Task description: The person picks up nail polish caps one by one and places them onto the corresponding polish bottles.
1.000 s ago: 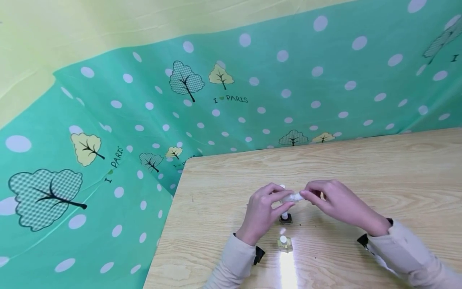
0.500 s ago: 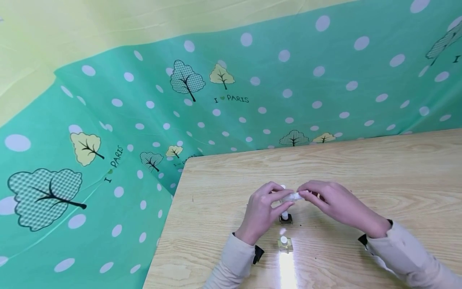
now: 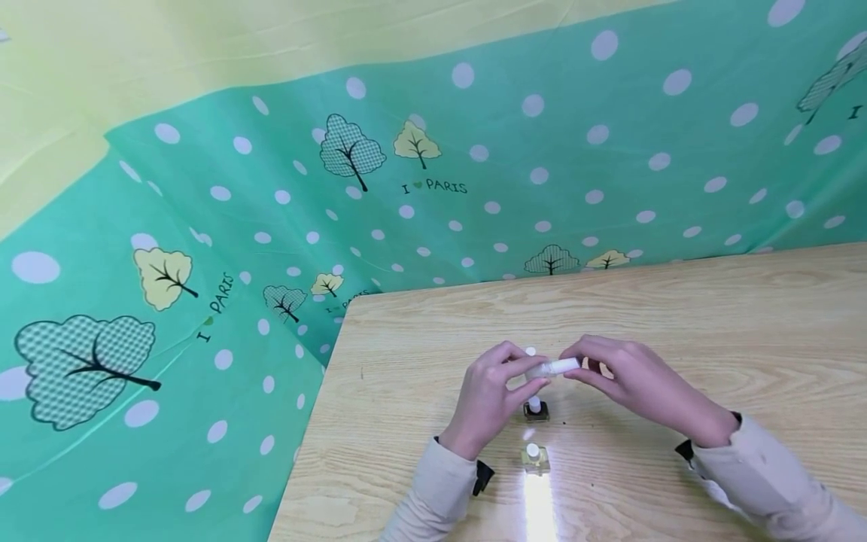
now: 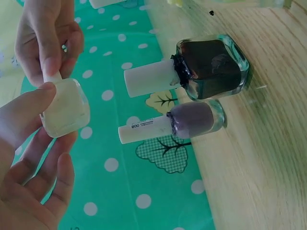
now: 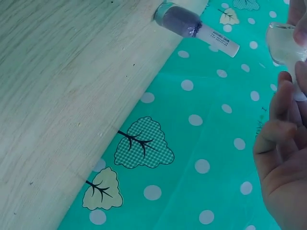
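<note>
My left hand (image 3: 491, 395) pinches a small clear nail polish bottle (image 4: 69, 110) with pale contents, tilted sideways above the table. Fingers and thumb of my right hand (image 3: 643, 384) pinch the far end of its white cap (image 3: 564, 366), which is on the bottle neck. In the left wrist view, a nail polish bottle with black contents (image 4: 213, 69) stands beside a smaller purple one (image 4: 192, 120); both have white caps. The right wrist view also has the purple bottle (image 5: 177, 20), while part of my right hand (image 5: 285, 158) covers the held cap.
A yellowish nail polish bottle (image 3: 535, 461) with a white cap stands nearer the body, beside a bright light reflection. Small dark specks lie on the wooden table (image 3: 745, 324). A green polka-dot cloth (image 3: 433, 211) hangs behind and to the left.
My right fingers slid left along the cap, then shifted slightly back right, so more of the white cap shows now. The left hand and the standing bottles have hardly moved.
</note>
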`<state>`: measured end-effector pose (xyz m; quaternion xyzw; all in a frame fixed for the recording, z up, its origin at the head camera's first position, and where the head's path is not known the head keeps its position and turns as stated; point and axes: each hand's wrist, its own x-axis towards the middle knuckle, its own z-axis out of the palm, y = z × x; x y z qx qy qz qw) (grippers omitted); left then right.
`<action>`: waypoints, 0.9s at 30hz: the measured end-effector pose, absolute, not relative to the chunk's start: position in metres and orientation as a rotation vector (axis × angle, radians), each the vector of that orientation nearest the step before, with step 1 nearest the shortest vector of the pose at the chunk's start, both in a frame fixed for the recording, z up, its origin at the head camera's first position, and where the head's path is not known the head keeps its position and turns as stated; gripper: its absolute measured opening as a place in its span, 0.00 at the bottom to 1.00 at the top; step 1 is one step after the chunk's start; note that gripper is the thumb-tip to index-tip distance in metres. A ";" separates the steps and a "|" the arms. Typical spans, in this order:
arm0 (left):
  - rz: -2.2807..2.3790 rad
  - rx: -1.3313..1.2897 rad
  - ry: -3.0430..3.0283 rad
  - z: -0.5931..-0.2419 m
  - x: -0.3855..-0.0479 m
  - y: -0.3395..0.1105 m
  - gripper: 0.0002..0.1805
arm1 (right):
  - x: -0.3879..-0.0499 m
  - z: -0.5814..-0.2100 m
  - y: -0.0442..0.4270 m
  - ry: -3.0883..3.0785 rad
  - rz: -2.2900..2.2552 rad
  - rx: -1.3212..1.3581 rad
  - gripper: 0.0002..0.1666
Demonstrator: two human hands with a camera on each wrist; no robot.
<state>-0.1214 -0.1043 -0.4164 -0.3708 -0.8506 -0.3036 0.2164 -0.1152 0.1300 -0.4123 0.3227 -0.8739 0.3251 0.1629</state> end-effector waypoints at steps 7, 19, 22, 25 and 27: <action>-0.747 -1.021 -2.339 -0.415 -0.119 -0.103 0.13 | -0.115 -0.412 0.128 -2.491 0.893 0.923 0.04; -0.568 -1.025 -2.264 -0.418 -0.118 -0.098 0.12 | -0.116 -0.412 0.129 -2.590 1.062 0.885 0.08; -0.527 -1.030 -2.248 -0.418 -0.118 -0.096 0.12 | -0.116 -0.411 0.130 -2.620 1.114 0.872 0.09; -0.510 -1.030 -2.244 -0.418 -0.117 -0.095 0.12 | -0.115 -0.410 0.130 -2.638 1.163 0.861 0.10; -0.500 -1.030 -2.236 -0.419 -0.116 -0.094 0.13 | -0.115 -0.410 0.130 -2.653 1.197 0.843 0.11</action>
